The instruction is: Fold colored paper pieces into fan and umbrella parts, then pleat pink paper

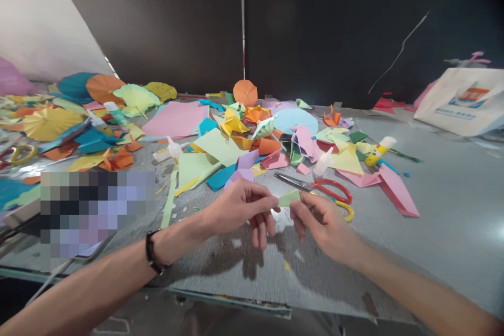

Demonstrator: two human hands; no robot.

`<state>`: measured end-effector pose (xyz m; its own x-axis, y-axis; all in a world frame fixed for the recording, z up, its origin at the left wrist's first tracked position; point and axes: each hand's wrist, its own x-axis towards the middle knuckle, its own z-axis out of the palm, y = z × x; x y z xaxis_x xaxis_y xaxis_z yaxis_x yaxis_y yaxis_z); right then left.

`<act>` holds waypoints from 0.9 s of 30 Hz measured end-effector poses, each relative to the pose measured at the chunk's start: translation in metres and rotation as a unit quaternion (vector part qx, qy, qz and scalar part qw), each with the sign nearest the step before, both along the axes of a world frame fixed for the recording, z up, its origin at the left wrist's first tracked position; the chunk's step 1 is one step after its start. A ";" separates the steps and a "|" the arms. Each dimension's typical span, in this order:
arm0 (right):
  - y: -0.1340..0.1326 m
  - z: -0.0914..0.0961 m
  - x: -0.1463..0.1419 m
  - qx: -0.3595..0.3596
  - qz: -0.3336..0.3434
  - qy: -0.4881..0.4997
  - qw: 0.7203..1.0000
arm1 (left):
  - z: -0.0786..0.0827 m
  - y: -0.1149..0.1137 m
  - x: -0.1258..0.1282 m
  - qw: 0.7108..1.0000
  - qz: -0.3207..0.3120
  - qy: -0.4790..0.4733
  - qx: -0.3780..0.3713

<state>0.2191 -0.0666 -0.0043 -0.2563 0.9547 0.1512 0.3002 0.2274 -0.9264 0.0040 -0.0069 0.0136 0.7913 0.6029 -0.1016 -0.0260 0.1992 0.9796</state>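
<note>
A person's left hand [240, 209] and right hand [323, 226] grip a small folded piece of green paper [289, 198] between their fingertips, above the front of the bench [452, 189], near red-handled scissors [333, 190] and a heap of coloured paper scraps [220, 147].

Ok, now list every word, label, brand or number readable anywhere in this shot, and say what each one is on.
Nothing here can be quoted; no text is legible.
White tote bag: an orange and blue printed logo, too blurred to read.
White tote bag: a line of blue lettering beneath the logo, too blurred to read.
Yellow glue stick: printed label, too small to read.
</note>
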 end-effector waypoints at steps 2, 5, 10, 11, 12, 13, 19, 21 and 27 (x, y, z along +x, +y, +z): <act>0.000 0.000 0.000 -0.004 0.007 0.003 1.000 | 0.000 0.000 -0.001 1.000 -0.005 0.003 0.001; 0.001 -0.001 -0.001 -0.007 0.020 0.032 0.999 | 0.000 -0.001 -0.001 1.000 0.010 0.005 0.016; 0.003 -0.002 -0.003 -0.019 0.035 0.046 0.998 | -0.001 -0.005 0.001 1.000 0.012 0.015 0.018; 0.003 -0.002 -0.003 -0.016 0.034 0.043 0.998 | -0.001 -0.005 0.001 1.000 0.017 0.015 0.019; 0.002 -0.001 -0.004 -0.012 0.033 0.040 0.999 | -0.002 -0.006 0.001 0.999 0.024 0.015 0.021; 0.002 -0.001 -0.004 -0.007 0.031 0.037 0.999 | -0.002 -0.007 0.001 0.999 0.030 0.014 0.022; -0.003 0.002 -0.005 -0.003 0.014 0.022 1.000 | -0.001 -0.012 0.003 0.999 0.039 0.014 0.027; -0.004 0.002 -0.004 -0.012 0.022 0.030 0.999 | -0.001 -0.013 0.003 0.998 0.046 0.016 0.030; -0.001 0.001 -0.004 -0.079 0.074 0.087 0.990 | -0.003 -0.012 0.001 0.999 0.017 0.038 0.036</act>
